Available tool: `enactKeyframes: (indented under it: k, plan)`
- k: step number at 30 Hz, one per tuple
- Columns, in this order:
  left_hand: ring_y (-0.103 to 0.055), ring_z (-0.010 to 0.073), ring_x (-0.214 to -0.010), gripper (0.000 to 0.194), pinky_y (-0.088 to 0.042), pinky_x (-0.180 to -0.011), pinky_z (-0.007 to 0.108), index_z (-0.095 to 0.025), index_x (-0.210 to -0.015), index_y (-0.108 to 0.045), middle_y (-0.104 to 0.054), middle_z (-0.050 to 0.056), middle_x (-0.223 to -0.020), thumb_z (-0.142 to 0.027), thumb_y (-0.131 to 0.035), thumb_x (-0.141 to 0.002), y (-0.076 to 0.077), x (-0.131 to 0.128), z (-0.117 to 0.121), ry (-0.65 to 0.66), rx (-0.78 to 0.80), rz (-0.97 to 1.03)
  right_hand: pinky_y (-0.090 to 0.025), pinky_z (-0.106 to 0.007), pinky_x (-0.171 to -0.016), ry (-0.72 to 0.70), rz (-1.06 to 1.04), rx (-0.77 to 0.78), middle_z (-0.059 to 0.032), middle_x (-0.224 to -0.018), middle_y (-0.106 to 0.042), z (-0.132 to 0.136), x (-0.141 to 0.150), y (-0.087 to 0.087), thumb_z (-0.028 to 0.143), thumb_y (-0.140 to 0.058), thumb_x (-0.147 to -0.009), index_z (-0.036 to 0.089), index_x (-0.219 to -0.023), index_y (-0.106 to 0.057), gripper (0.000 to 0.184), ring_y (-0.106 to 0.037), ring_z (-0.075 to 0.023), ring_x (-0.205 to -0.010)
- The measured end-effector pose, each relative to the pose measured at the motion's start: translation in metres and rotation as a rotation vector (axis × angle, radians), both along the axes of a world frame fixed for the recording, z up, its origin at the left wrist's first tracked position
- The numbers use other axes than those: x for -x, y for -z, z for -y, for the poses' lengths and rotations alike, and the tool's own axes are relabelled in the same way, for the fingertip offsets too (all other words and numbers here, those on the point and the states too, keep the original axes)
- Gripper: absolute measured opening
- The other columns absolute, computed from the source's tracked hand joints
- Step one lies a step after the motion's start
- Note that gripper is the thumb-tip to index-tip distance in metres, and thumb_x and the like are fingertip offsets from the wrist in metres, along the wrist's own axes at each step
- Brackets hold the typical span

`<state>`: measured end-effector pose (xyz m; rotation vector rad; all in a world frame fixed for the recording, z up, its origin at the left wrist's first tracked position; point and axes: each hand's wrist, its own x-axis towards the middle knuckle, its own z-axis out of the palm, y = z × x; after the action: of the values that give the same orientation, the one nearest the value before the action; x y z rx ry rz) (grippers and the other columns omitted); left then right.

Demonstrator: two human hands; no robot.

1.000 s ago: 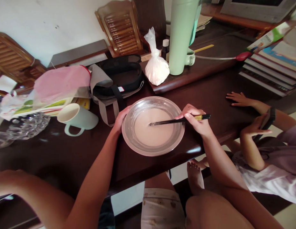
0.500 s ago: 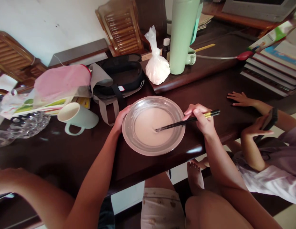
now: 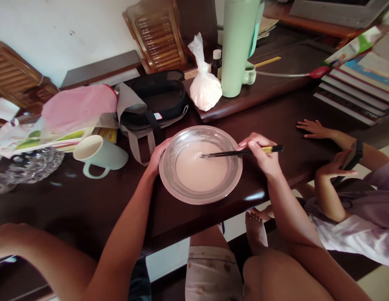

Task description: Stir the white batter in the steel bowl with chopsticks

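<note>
A shallow metal bowl with a pale pinkish batter stands near the front edge of the dark wooden table. My left hand rests against the bowl's left rim, fingers curled on it. My right hand pinches a pair of black chopsticks with gold bands. Their tips sit in the batter toward the far side of the bowl.
A mint mug lies on its side to the left, beside a glass dish. Behind are a black bag, a tied bag of white powder, a green flask and stacked books. Another person's hand rests at right.
The chopstick tips have swung from the bowl's lower right toward its far side, and my right hand shifted slightly left. My left hand has stayed on the rim.
</note>
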<state>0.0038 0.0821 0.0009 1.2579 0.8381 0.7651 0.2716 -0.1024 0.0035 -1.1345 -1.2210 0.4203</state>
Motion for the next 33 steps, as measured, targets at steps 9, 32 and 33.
enactKeyframes:
  k: [9,32,33]
  plan:
    - [-0.065,0.0229,-0.101,0.033,-0.048,-0.091,0.033,-0.019,-0.100,-0.073,-0.075,0.002,-0.096,-0.039,-0.061,-0.076,-0.0008,0.0004,0.0007,0.012,-0.012,-0.009,-0.050,-0.033,-0.074,-0.051,0.009,0.011,-0.0016,-0.078,-0.074,0.0000,-0.0001,0.0013,0.031,-0.058,-0.093,0.025,-0.084,-0.074,0.019,-0.067,-0.0176,-0.076]
    - [-0.065,0.0240,-0.105,0.032,-0.047,-0.096,0.035,-0.020,-0.100,-0.073,-0.075,0.002,-0.097,-0.038,-0.059,-0.077,-0.0017,0.0004,0.0010,0.018,-0.037,-0.028,-0.049,-0.031,-0.061,-0.034,-0.130,-0.068,0.0008,-0.060,-0.068,0.0008,-0.0002,0.0007,0.037,-0.054,-0.095,0.025,-0.082,-0.072,0.024,-0.063,-0.0158,-0.058]
    - [-0.065,0.0241,-0.105,0.032,-0.047,-0.097,0.035,-0.020,-0.099,-0.073,-0.075,0.002,-0.097,-0.037,-0.059,-0.077,-0.0020,0.0002,0.0010,0.021,-0.039,-0.027,-0.050,-0.031,-0.061,-0.080,-0.109,-0.036,0.0004,-0.062,-0.070,0.0009,0.0002,0.0010,0.038,-0.055,-0.094,0.025,-0.084,-0.072,0.024,-0.064,-0.0163,-0.059]
